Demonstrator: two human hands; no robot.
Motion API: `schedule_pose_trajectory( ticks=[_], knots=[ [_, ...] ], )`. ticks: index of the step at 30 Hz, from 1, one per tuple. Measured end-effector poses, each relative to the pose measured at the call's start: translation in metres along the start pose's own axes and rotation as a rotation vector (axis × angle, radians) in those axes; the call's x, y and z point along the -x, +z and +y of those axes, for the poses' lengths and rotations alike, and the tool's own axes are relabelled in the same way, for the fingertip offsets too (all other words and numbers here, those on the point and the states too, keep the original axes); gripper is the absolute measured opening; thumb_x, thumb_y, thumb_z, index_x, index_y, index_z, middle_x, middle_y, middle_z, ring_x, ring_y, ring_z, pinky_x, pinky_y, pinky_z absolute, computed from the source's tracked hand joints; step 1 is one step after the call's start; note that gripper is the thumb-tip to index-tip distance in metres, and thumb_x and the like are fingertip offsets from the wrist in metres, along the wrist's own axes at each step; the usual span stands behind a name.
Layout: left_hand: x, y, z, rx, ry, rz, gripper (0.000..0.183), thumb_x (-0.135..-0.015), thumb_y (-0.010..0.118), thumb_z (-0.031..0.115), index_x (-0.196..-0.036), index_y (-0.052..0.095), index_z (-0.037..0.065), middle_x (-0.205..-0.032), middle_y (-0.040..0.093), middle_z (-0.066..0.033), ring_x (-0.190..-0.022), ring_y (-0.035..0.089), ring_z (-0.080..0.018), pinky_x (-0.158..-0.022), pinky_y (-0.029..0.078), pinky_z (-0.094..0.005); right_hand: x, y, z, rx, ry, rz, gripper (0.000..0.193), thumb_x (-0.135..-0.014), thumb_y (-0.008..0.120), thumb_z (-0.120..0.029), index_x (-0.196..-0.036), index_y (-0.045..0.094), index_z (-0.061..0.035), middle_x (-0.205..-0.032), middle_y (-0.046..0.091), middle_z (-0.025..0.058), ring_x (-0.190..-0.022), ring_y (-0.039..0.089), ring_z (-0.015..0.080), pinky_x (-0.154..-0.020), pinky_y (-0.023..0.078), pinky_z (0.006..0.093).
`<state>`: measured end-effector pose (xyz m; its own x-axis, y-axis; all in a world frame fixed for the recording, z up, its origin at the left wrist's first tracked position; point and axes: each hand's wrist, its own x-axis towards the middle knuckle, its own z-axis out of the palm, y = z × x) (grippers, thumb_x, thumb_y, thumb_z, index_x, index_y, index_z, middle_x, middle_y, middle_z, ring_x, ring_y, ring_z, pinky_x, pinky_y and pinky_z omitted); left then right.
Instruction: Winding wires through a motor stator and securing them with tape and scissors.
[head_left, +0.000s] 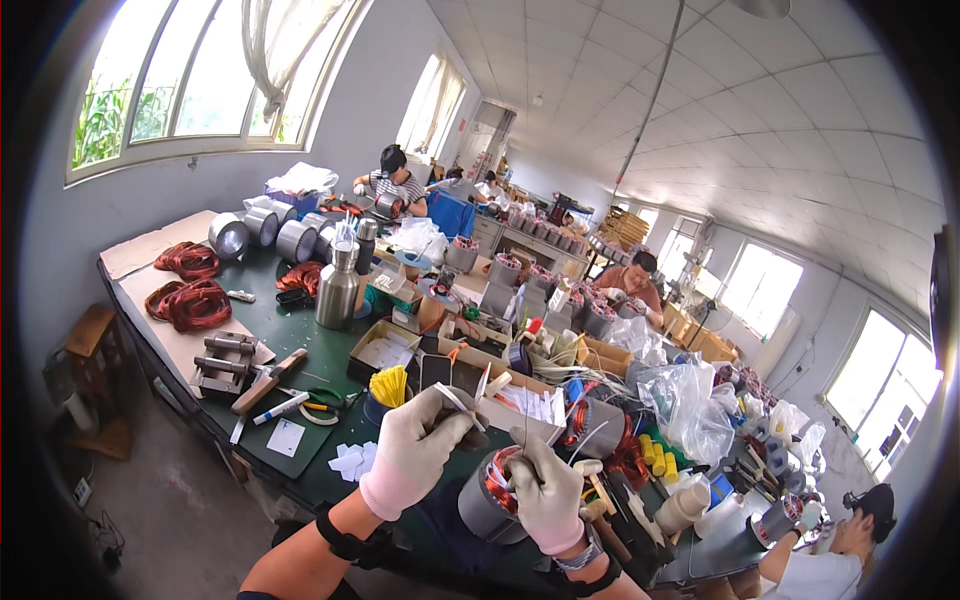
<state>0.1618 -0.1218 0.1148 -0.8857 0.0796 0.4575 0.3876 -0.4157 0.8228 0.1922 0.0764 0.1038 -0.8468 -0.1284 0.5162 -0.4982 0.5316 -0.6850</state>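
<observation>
My left hand (425,445), in a white glove, is raised over the bench with thumb and fingers pinched on a thin white strip (452,397). My right hand (548,490), gloved too, reaches the top of a grey motor stator (478,512) with red-brown copper windings (497,478). Its fingers are closed at the winding's edge, and what they pinch is too small to make out. The stator stands close in front of me, partly covered by the right hand. Beside my left hand are a bundle of yellow sticks (388,385) and small white paper pieces (352,461).
Left on the green bench (255,330) lie copper wire coils (190,305), a steel bottle (338,290), a wooden-handled tool (268,382) and scissors (325,403). Cardboard boxes (385,348) stand ahead. Mallets (605,500) and plastic bags (690,405) are at right. Other people work farther off.
</observation>
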Motion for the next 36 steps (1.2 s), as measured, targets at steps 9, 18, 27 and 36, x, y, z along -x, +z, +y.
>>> schedule_pose_trajectory(
  ticks=[9,18,27,36],
  knots=[
    [0.007,0.009,0.039,-0.075,0.194,0.057,0.012,-0.103,0.051,-0.006,-0.114,0.055,-0.004,-0.098,0.073,-0.0158,-0.079,0.074,-0.0187,-0.072,0.061,-0.0304,-0.014,0.007,-0.032,0.306,-0.457,0.171,0.028,-0.091,0.072,-0.002,-0.119,0.073,-0.0048,-0.077,0.071,0.0121,-0.063,0.07,0.0274,-0.056,0.053,0.0337],
    [0.009,0.008,0.041,-0.058,0.218,0.055,0.008,-0.105,0.054,-0.001,-0.112,0.056,-0.005,-0.096,0.074,-0.0123,-0.079,0.072,-0.0123,-0.073,0.06,-0.0276,-0.011,0.003,-0.033,0.3,-0.464,0.172,0.027,-0.091,0.073,-0.004,-0.118,0.075,-0.0057,-0.075,0.071,0.0109,-0.06,0.07,0.0251,-0.055,0.053,0.0333],
    [0.009,0.008,0.038,-0.112,0.303,0.05,0.009,-0.104,0.056,-0.002,-0.112,0.057,-0.004,-0.093,0.074,-0.011,-0.079,0.072,-0.0115,-0.072,0.058,-0.0266,-0.011,-0.002,-0.032,0.3,-0.461,0.146,0.028,-0.091,0.073,-0.004,-0.119,0.074,-0.0071,-0.072,0.069,0.0096,-0.059,0.068,0.0245,-0.054,0.052,0.0334],
    [0.005,0.01,0.043,-0.448,0.194,-0.18,0.012,-0.1,0.06,-0.003,-0.11,0.066,-0.005,-0.092,0.071,-0.0054,-0.078,0.065,-0.0067,-0.071,0.054,-0.0231,-0.009,-0.009,-0.023,0.298,-0.411,0.121,0.029,-0.092,0.072,-0.006,-0.121,0.072,-0.0067,-0.077,0.07,0.0112,-0.064,0.07,0.0283,-0.058,0.054,0.0355]
  ],
)
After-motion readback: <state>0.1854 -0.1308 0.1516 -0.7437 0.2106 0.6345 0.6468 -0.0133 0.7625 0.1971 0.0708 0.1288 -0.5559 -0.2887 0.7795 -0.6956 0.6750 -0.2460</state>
